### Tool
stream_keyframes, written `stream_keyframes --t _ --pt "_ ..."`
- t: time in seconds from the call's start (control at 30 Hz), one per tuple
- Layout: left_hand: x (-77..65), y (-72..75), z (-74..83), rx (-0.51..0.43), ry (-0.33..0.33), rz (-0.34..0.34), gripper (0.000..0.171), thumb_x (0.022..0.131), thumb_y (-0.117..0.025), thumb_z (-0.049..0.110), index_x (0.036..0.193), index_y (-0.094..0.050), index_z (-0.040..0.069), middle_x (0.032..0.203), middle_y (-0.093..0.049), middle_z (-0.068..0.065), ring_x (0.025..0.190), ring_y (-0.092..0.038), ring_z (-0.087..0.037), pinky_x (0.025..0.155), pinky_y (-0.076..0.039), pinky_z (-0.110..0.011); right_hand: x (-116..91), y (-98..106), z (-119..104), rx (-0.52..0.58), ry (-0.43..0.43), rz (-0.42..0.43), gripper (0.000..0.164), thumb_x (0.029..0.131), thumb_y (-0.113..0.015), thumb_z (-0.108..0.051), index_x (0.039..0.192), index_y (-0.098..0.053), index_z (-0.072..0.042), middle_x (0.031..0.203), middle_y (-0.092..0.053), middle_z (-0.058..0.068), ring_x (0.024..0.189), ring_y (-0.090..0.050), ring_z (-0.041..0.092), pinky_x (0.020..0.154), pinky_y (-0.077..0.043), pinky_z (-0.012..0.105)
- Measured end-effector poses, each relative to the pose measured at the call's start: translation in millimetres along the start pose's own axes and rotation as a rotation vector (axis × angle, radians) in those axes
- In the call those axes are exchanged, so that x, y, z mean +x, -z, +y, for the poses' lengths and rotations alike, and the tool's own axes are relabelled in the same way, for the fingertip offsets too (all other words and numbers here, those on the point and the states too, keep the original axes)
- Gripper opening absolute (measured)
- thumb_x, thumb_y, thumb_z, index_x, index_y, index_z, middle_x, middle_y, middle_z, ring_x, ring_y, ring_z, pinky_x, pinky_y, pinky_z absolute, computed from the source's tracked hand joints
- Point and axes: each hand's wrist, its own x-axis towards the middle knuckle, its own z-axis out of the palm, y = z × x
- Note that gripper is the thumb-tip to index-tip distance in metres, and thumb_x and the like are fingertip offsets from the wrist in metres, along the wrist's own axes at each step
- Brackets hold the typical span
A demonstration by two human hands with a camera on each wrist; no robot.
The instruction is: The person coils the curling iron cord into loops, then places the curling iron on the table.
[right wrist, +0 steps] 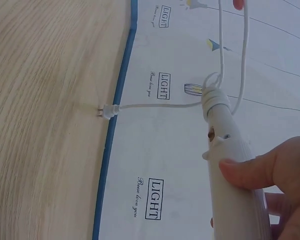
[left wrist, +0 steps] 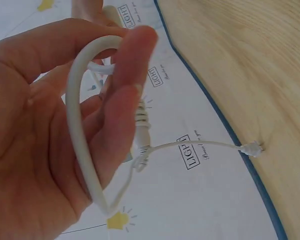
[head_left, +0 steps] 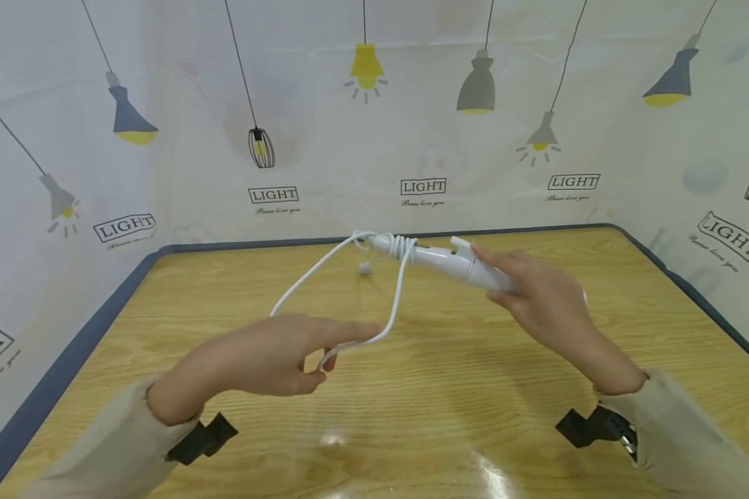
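My right hand (head_left: 552,298) grips a white curling iron (head_left: 440,261) by its thicker part, held above the table and pointing left. In the right wrist view the thumb lies along the iron's body (right wrist: 235,150), near small buttons. Several turns of white power cord (head_left: 402,244) are wound round its thin end. From there a loop of cord runs to my left hand (head_left: 265,353), whose fingers curl about it, the index finger stretched along the cord. The left wrist view has the cord (left wrist: 76,115) crossing in front of the palm. A two-pin plug (right wrist: 109,111) dangles from a short length.
A wood-grain table (head_left: 412,423) with a dark blue border (head_left: 250,245) lies below. White sheets (head_left: 349,152) printed with lamps and the word LIGHT stand round its back and sides. Each sleeve carries a black strap (head_left: 202,438) near the wrist.
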Motion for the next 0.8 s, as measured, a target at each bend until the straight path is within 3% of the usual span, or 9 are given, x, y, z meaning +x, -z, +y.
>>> stream_keyframes --t 0.07,0.13,0.23,0.3,0.5,0.6,0.67,0.73,0.8 --pt "-1.9 -5.2 -0.5 -0.132 0.043 -0.044 0.071 0.086 -0.055 -0.001 0.145 -0.025 0.025 0.080 -0.051 0.007 0.047 -0.047 0.000 0.050 -0.045 -0.019 1 1 -1 0.002 -0.002 0.020 0.068 0.070 -0.078 -0.008 0.132 -0.051 -0.021 0.112 -0.062 0.013 0.087 -0.062 0.032 0.054 -0.046 0.044" --pt "-2.5 -11.7 0.3 -0.184 0.065 -0.059 0.074 0.088 -0.053 0.000 0.147 -0.017 0.024 0.078 -0.051 0.007 0.045 -0.045 0.001 0.049 -0.045 -0.019 1 1 -1 0.005 -0.005 0.040 0.069 0.070 -0.078 -0.008 0.132 -0.051 -0.021 0.113 -0.062 0.013 0.087 -0.062 0.032 0.053 -0.045 0.043" --pt "-1.2 -22.6 2.6 -0.152 0.043 -0.041 0.072 0.088 -0.050 0.000 0.148 -0.013 0.015 0.071 -0.050 0.010 0.049 -0.042 0.000 0.051 -0.043 -0.019 2 1 -1 0.016 -0.009 0.062 0.070 0.069 -0.079 -0.007 0.132 -0.052 -0.021 0.113 -0.061 0.013 0.087 -0.062 0.032 0.052 -0.044 0.042" --pt "-0.6 -28.3 3.5 -0.066 0.056 0.005 0.068 0.088 -0.052 0.004 0.146 -0.016 0.006 0.065 -0.048 0.013 0.050 -0.037 0.000 0.051 -0.040 -0.019 3 1 0 0.022 -0.008 0.070 0.070 0.069 -0.079 -0.007 0.132 -0.052 -0.021 0.114 -0.061 0.013 0.087 -0.062 0.032 0.053 -0.045 0.042" --pt "-8.7 -26.8 -6.9 -0.008 0.325 0.121 0.036 0.093 -0.055 0.021 0.123 -0.046 0.004 0.059 -0.051 0.007 0.046 -0.047 -0.005 0.046 -0.042 -0.024 0 3 3 0.038 -0.031 0.089 0.069 0.069 -0.078 -0.006 0.132 -0.052 -0.020 0.115 -0.061 0.014 0.088 -0.061 0.033 0.053 -0.045 0.043" --pt "-13.4 -20.5 -18.6 0.033 0.439 0.240 0.039 0.093 -0.053 0.035 0.115 -0.052 0.003 0.083 -0.063 -0.008 0.071 -0.061 -0.020 0.065 -0.050 -0.035 -2 4 5 0.045 -0.045 0.112 0.069 0.069 -0.078 -0.005 0.132 -0.052 -0.020 0.116 -0.060 0.015 0.087 -0.061 0.034 0.052 -0.044 0.043" --pt "-16.0 -16.1 -26.6 0.037 0.502 0.335 0.059 0.092 -0.050 0.046 0.128 -0.044 0.000 0.111 -0.058 -0.021 0.095 -0.059 -0.031 0.081 -0.047 -0.046 -3 5 6 0.050 -0.051 0.129 0.069 0.069 -0.078 -0.004 0.131 -0.052 -0.020 0.116 -0.060 0.015 0.087 -0.061 0.035 0.052 -0.043 0.042" --pt "-18.8 -11.7 -33.2 -0.041 0.552 0.403 0.077 0.091 -0.046 0.051 0.143 -0.019 0.001 0.129 -0.043 -0.029 0.094 -0.059 -0.035 0.080 -0.046 -0.048 -3 5 7 0.052 -0.056 0.142 0.070 0.069 -0.078 -0.003 0.131 -0.052 -0.021 0.116 -0.060 0.014 0.087 -0.061 0.034 0.051 -0.042 0.039" --pt "-21.2 -7.9 -38.5 -0.152 0.588 0.439 0.089 0.091 -0.044 0.054 0.146 0.008 0.008 0.134 -0.035 -0.032 0.084 -0.063 -0.031 0.071 -0.051 -0.044 -4 5 7 0.055 -0.058 0.149 0.070 0.069 -0.078 -0.003 0.131 -0.052 -0.021 0.115 -0.060 0.014 0.086 -0.061 0.033 0.050 -0.041 0.037"
